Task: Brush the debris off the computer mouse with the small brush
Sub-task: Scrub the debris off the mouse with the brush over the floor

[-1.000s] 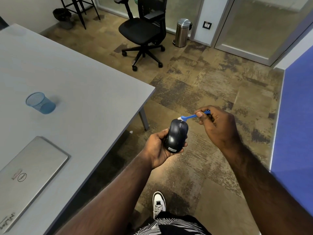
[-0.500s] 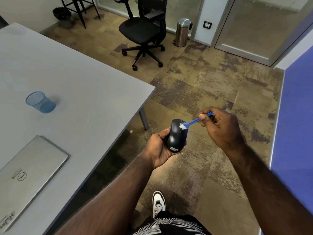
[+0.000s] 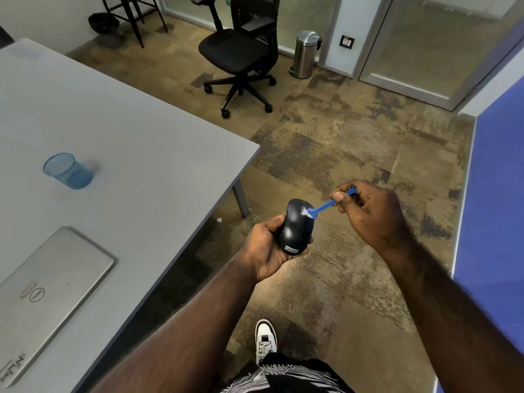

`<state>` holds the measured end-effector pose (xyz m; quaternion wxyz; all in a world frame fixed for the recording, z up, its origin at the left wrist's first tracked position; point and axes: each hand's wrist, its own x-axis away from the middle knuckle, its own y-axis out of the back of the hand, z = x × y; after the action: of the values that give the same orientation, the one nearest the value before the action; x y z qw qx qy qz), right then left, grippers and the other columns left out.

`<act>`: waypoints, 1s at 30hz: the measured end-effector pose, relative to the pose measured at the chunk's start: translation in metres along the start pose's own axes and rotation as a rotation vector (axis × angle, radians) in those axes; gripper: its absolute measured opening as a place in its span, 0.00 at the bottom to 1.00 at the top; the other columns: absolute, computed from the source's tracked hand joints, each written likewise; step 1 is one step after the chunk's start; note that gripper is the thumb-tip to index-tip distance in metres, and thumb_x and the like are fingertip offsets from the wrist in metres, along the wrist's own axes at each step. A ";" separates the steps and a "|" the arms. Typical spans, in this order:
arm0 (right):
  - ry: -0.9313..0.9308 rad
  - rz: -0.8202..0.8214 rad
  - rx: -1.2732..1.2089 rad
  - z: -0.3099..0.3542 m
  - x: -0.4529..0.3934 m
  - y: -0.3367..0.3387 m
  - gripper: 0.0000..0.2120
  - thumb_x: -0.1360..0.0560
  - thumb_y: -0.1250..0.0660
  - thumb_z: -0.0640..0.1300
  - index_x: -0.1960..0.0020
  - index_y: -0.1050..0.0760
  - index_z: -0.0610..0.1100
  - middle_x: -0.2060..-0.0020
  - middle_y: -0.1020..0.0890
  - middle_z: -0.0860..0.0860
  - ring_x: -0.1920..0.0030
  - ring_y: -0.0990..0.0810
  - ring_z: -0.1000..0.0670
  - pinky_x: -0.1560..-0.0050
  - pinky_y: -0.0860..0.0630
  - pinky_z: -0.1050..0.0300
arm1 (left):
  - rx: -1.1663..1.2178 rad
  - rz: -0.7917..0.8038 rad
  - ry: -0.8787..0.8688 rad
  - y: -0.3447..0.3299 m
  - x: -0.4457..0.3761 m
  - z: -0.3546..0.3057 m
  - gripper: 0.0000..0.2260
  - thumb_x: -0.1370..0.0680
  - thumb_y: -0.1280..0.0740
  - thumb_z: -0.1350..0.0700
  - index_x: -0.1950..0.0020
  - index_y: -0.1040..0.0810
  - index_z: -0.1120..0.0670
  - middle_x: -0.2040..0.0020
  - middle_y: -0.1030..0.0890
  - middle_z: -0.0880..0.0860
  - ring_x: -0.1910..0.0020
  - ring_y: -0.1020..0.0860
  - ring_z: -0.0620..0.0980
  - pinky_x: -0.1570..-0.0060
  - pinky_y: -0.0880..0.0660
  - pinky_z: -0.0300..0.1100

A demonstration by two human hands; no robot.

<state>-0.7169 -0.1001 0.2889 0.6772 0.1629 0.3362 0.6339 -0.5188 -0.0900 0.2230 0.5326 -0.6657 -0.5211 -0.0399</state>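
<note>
the left hand [image 3: 265, 246] was wrapped around the black computer mouse [image 3: 296, 226], holding it in the air over the carpet, just off the near right corner of the grey table [image 3: 147, 154]. the right hand [image 3: 371, 212] pinched the handle of the small blue brush [image 3: 324, 207], white bristles touching the mouse's upper right side. a closed laptop [image 3: 48, 290] lay at the table's near edge; a blue mesh cup [image 3: 68, 171] sat further in.

Mottled brown carpet [image 3: 326, 154], grey table [image 3: 127, 143], black office chair [image 3: 241, 49], blue wall [image 3: 499, 171].
</note>
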 end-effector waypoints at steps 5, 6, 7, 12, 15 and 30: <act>0.016 -0.032 0.029 -0.001 0.000 0.000 0.06 0.23 0.32 0.43 0.51 0.18 0.42 0.66 0.18 0.48 0.66 0.19 0.47 0.67 0.22 0.51 | 0.010 0.002 0.000 0.000 0.000 0.001 0.21 0.18 0.47 0.51 0.30 0.29 0.61 0.38 0.24 0.64 0.50 0.20 0.60 0.57 0.21 0.49; 0.030 -0.008 0.014 0.001 0.001 0.000 0.05 0.23 0.32 0.42 0.52 0.18 0.43 0.66 0.18 0.49 0.66 0.19 0.48 0.66 0.23 0.53 | 0.008 0.000 -0.003 0.000 0.000 0.000 0.21 0.18 0.48 0.51 0.31 0.29 0.60 0.39 0.23 0.64 0.51 0.20 0.60 0.57 0.21 0.49; 0.042 0.002 0.004 0.002 0.002 -0.001 0.04 0.23 0.32 0.42 0.52 0.18 0.43 0.66 0.18 0.49 0.66 0.20 0.51 0.66 0.24 0.57 | 0.007 -0.001 -0.007 0.000 0.000 -0.001 0.20 0.18 0.48 0.51 0.31 0.28 0.60 0.40 0.23 0.64 0.51 0.20 0.60 0.58 0.21 0.49; 0.007 -0.066 0.030 0.003 -0.004 -0.006 0.07 0.22 0.34 0.42 0.49 0.18 0.42 0.65 0.19 0.51 0.64 0.21 0.62 0.66 0.30 0.75 | -0.003 0.029 -0.022 -0.003 0.002 0.002 0.18 0.17 0.47 0.53 0.32 0.27 0.56 0.45 0.20 0.60 0.53 0.20 0.60 0.57 0.23 0.50; 0.054 0.011 0.021 0.008 -0.002 -0.007 0.06 0.23 0.33 0.41 0.49 0.18 0.44 0.63 0.20 0.56 0.63 0.19 0.59 0.63 0.28 0.73 | -0.025 0.039 -0.036 -0.007 0.001 0.003 0.17 0.17 0.47 0.54 0.32 0.27 0.56 0.44 0.21 0.60 0.53 0.21 0.58 0.56 0.24 0.50; 0.155 0.135 -0.053 0.006 0.004 -0.004 0.05 0.24 0.33 0.42 0.53 0.18 0.44 0.63 0.21 0.63 0.61 0.21 0.58 0.61 0.26 0.67 | -0.016 0.030 -0.056 -0.001 0.000 0.003 0.17 0.18 0.46 0.59 0.33 0.26 0.55 0.49 0.21 0.56 0.56 0.23 0.52 0.55 0.26 0.47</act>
<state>-0.7101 -0.0957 0.2901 0.6089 0.1179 0.3589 0.6975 -0.5209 -0.0880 0.2226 0.5129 -0.6785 -0.5256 -0.0176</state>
